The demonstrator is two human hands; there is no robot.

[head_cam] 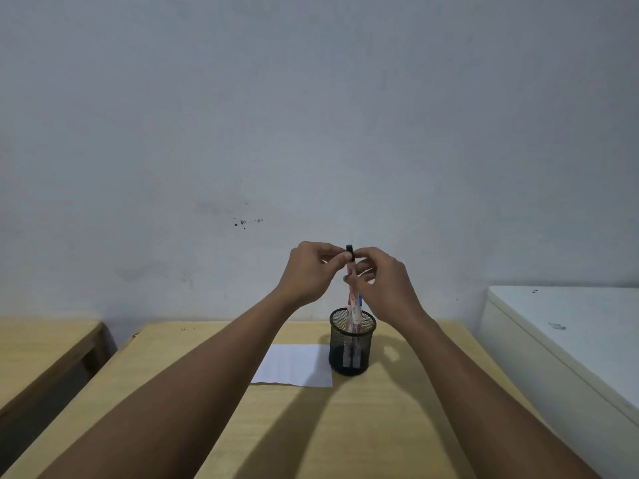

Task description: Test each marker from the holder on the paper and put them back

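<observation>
both hands met above the black wire-mesh cylindrical holder (352,340), which stood on the pale wooden counter (311,426) just right of the white sheet of paper (297,366), its base touching or overlapping the sheet's right edge. the left hand (307,271) pinched the dark cap (350,252) at the top of a white marker with red print (352,295), thumb and forefinger closed on it. the right hand (383,288) was curled with its fingers closed around the barrel just under the cap. the marker's long axis ran nearly upright, leaning slightly; its lower end seemed to reach into the holder, though whether it rested on the bottom could not be told. a blue marker (360,300) peeked out just behind it. the paper showed no marks where visible. the cap lay straight above the right-hand grip, along the barrel's axis, so a pull by the left hand would likely need to go upward in line with it, the right hand bracing the barrel.
</observation>
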